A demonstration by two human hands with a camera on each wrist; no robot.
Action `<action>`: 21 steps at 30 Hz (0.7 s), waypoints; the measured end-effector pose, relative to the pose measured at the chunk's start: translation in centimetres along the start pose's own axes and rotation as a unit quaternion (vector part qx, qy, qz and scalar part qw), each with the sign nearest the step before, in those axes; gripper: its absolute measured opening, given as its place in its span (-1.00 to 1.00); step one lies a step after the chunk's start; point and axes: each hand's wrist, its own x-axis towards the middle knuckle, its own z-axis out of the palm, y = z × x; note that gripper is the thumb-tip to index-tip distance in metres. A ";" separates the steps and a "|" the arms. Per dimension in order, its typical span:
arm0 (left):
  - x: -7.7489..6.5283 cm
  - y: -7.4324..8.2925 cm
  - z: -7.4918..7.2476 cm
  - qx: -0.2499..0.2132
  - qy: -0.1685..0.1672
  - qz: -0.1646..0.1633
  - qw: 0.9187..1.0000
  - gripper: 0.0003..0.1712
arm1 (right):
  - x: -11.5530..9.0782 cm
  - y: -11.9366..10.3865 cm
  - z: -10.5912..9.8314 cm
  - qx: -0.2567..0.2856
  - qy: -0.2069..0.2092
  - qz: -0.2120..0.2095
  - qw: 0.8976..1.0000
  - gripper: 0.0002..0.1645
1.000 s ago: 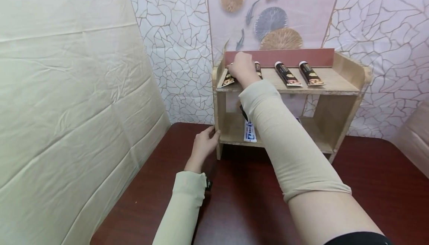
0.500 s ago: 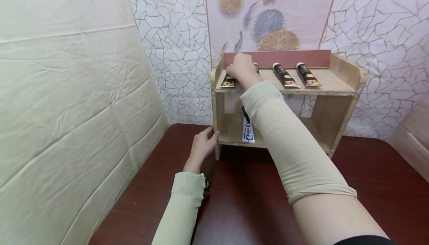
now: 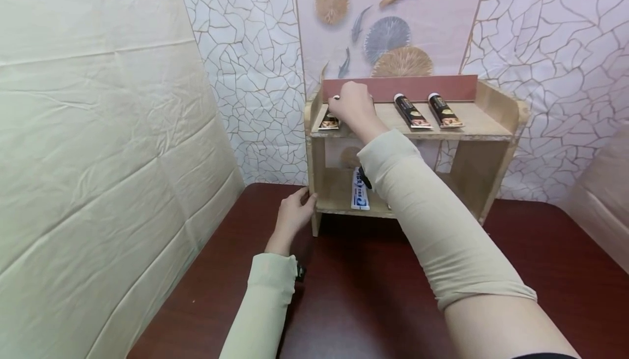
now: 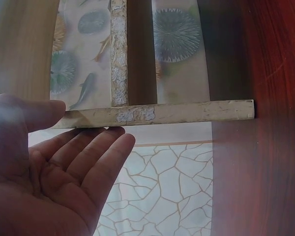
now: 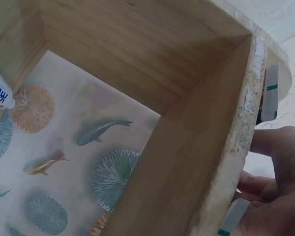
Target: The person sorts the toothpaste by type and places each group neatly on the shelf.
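My right hand (image 3: 355,105) is over the left end of the upper shelf, fingers curled at the capped end of a black tube (image 3: 329,121) with a picture near its flat end. In the right wrist view, the white crimped end (image 5: 271,93) of this tube lies past the thumb. A second tube's crimped end (image 5: 233,216) sits beside the palm. My left hand (image 3: 292,214) holds the left side panel of the wooden shelf (image 3: 314,171); in the left wrist view its thumb is inside the panel and its fingers are outside.
Two more black tubes (image 3: 411,112) (image 3: 444,111) lie farther right on the upper shelf. A white-and-blue toothpaste tube (image 3: 360,198) lies on the lower shelf, partly behind the right wrist. The shelf stands on a dark red table (image 3: 344,304) against a patterned wall.
The leftmost black tube has turned slightly, its flat end now squarer to the shelf's front edge. The right hand stays at it; the left hand keeps its place. The head view has shifted slightly.
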 end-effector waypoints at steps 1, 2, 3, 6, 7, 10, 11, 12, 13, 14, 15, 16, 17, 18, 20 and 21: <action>0.0 0.0 0.0 0.000 -0.001 -0.001 1.000 -0.40 | -0.1 0.1 0.0 0.008 0.005 -0.001 1.000 -0.60; 0.1 0.0 0.0 0.001 -0.001 0.000 1.000 -0.40 | -0.2 0.2 -0.1 0.015 0.010 -0.003 1.000 -0.57; 0.1 0.0 0.0 0.002 -0.001 0.001 1.000 -0.40 | -0.3 0.3 -0.1 0.020 0.018 -0.008 1.000 -0.55; 0.1 -0.1 0.1 0.004 -0.002 0.000 1.000 -0.39 | -1.0 0.5 -0.1 0.041 0.032 -0.025 0.998 -0.58; 0.1 -0.1 0.1 0.005 -0.002 0.001 1.000 -0.40 | -1.2 0.5 -0.2 0.049 0.037 -0.035 0.998 -0.61; 0.2 -0.1 0.1 0.004 -0.002 0.001 1.000 -0.40 | -2.1 0.5 -0.5 0.064 0.052 -0.070 0.994 -0.63; 0.2 -0.1 0.1 0.003 -0.002 0.000 1.000 -0.40 | -2.4 0.5 -0.5 0.070 0.058 -0.081 0.993 -0.63; 0.2 0.0 0.1 0.002 -0.002 0.000 1.000 -0.40 | -2.7 0.5 -0.6 0.077 0.064 -0.092 0.991 -0.63; 0.2 0.0 0.0 0.003 -0.001 0.000 1.000 -0.40 | -3.0 0.6 -0.6 0.085 0.069 -0.102 0.989 -0.64; 0.2 0.1 0.0 0.003 -0.001 -0.001 1.000 -0.40 | -3.3 0.7 -0.6 0.092 0.073 -0.111 0.987 -0.65; 0.2 0.1 0.0 0.002 -0.001 -0.003 1.000 -0.40 | -3.7 0.8 -0.5 0.099 0.078 -0.122 0.984 -0.67; 0.1 0.1 0.0 0.003 -0.001 -0.004 1.000 -0.40 | -4.0 1.0 -0.5 0.106 0.083 -0.134 0.982 -0.68; 0.1 0.1 0.0 0.004 -0.001 -0.005 1.000 -0.40 | -4.4 1.2 -0.3 0.113 0.088 -0.145 0.979 -0.69; 0.1 0.2 0.1 0.006 0.000 -0.006 1.000 -0.40 | -4.7 1.4 -0.2 0.118 0.091 -0.155 0.977 -0.70; 0.0 0.1 0.1 0.010 0.001 -0.007 1.000 -0.41 | -5.4 1.8 0.1 0.131 0.100 -0.174 0.971 -0.72; 0.0 0.2 0.1 0.011 0.002 -0.007 1.000 -0.40 | -5.8 2.0 0.2 0.139 0.106 -0.182 0.968 -0.73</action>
